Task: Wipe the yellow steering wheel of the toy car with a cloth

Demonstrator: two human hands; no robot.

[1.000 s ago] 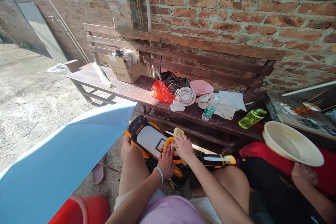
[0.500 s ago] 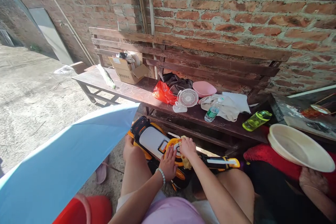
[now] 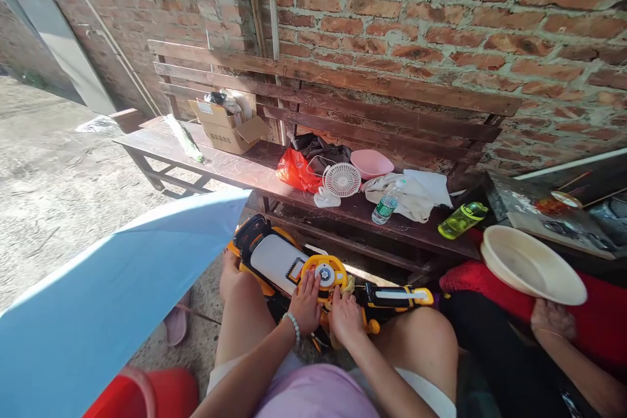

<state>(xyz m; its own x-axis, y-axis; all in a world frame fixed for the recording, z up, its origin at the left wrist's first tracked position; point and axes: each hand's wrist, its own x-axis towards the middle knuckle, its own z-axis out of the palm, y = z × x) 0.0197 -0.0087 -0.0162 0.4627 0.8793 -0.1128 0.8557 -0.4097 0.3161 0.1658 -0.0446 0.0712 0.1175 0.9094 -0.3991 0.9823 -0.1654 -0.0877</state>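
Observation:
A yellow-and-black toy ride-on car with a white hood (image 3: 277, 260) stands between my knees. My left hand (image 3: 306, 305), with a beaded bracelet at its wrist, lies on the lower left of the yellow steering wheel (image 3: 337, 266). Its fingers are stretched over the rim. Just below the wheel's right side, my right hand (image 3: 347, 320) is closed on a yellowish cloth (image 3: 349, 285), pressed against the car. The cloth is mostly hidden under that hand. A yellow-tipped black arm (image 3: 399, 296) of the toy extends to the right.
Behind the toy runs a wooden bench (image 3: 235, 173) bearing a cardboard box (image 3: 228, 134), red bag (image 3: 296, 170), small fan (image 3: 341, 180), water bottle (image 3: 385, 209) and green bottle (image 3: 462, 220). At right, another person's hand (image 3: 553, 320) touches a cream basin (image 3: 533, 268). A red bucket (image 3: 166, 392) stands lower left.
My right hand has moved down with the cloth, from the wheel's right side to just below it. My left hand stays on the wheel. The view has shifted slightly.

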